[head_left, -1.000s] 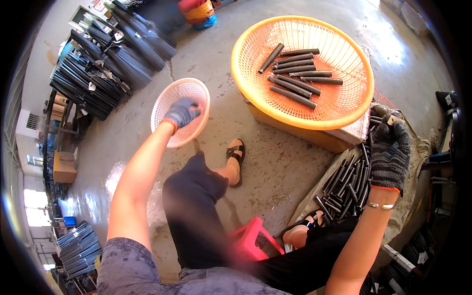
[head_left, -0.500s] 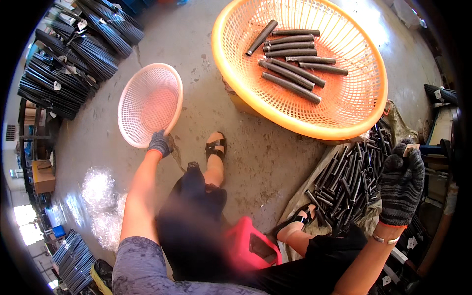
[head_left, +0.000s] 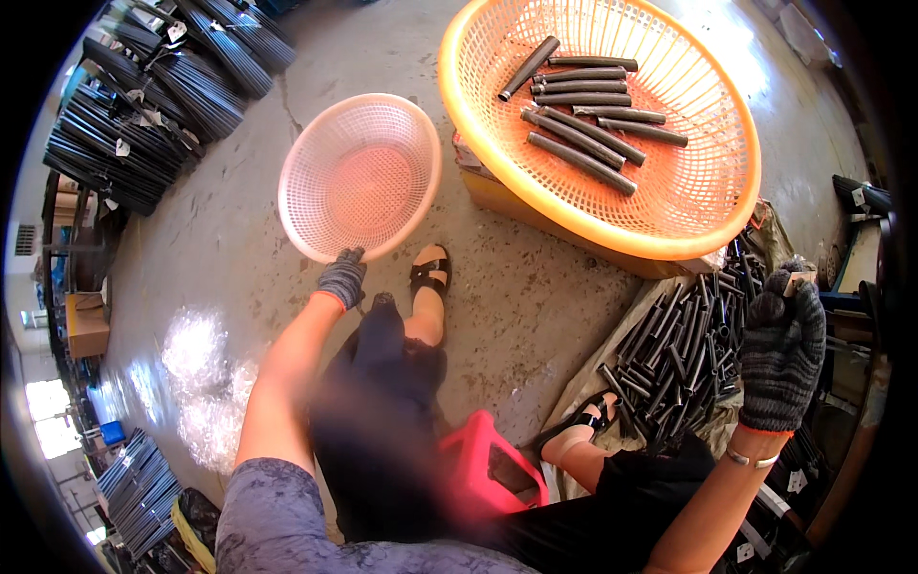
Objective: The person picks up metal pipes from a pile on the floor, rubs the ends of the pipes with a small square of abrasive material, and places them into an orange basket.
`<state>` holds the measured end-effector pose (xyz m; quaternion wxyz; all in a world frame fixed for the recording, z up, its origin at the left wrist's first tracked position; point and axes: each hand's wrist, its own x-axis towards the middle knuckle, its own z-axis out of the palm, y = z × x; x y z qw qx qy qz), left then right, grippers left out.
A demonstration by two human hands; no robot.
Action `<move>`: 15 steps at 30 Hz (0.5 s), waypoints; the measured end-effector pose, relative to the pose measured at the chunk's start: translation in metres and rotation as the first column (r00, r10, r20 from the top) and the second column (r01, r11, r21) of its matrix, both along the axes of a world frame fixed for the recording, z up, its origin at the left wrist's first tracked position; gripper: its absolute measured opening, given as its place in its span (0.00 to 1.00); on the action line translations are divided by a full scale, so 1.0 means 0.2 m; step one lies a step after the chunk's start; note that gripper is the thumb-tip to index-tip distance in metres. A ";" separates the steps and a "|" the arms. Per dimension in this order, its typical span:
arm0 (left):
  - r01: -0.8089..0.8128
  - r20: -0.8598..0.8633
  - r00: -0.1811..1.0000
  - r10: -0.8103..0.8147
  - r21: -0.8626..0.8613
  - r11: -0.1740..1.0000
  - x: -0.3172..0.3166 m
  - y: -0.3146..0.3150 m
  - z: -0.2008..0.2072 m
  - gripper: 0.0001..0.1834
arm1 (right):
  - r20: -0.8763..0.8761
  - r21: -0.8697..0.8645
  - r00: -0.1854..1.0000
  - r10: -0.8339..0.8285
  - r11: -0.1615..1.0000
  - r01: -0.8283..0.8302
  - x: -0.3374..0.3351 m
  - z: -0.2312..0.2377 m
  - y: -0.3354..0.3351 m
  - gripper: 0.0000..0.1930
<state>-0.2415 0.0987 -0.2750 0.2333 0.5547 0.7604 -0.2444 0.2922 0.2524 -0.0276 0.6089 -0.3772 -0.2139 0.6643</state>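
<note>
My gloved left hand (head_left: 342, 279) grips the near rim of a round pink plastic basket (head_left: 363, 182), which has only its bare mesh bottom showing. To the right, my gloved right hand (head_left: 784, 349) is closed, its fingertips pinching a small flat tan piece (head_left: 801, 280) whose kind I cannot make out. That hand hangs beside a heap of short black tubes (head_left: 669, 349) on a sheet on the floor. A larger orange basket (head_left: 598, 232) stands ahead, with several black tubes (head_left: 581, 99) lying inside.
A cardboard box (head_left: 521, 203) sits under the orange basket. Between my legs is a pink stool (head_left: 483, 459). Bundles of long black rods (head_left: 191, 91) lie at the far left, and clear plastic wrap (head_left: 201, 383) is on the floor at left.
My left hand has moved right with the pink basket, bringing it closer to the orange one. My right hand keeps its pinch and has barely moved.
</note>
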 end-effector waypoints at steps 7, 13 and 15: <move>0.096 0.002 0.995 -0.096 -0.021 0.995 0.14 0.08 0.06 0.33 | -0.008 0.069 1.000 0.021 0.997 -0.020 0.06 0.07 -0.04 0.10; 0.277 0.172 0.954 -0.247 -0.185 0.943 -0.28 -0.08 -0.12 0.28 | -0.122 0.144 0.992 0.020 0.990 -0.002 0.08 0.11 -0.05 0.10; 0.262 0.294 0.935 -0.197 -0.201 0.944 -0.24 0.03 0.02 0.28 | -0.135 0.186 0.990 0.048 0.982 -0.022 0.18 0.13 -0.06 0.10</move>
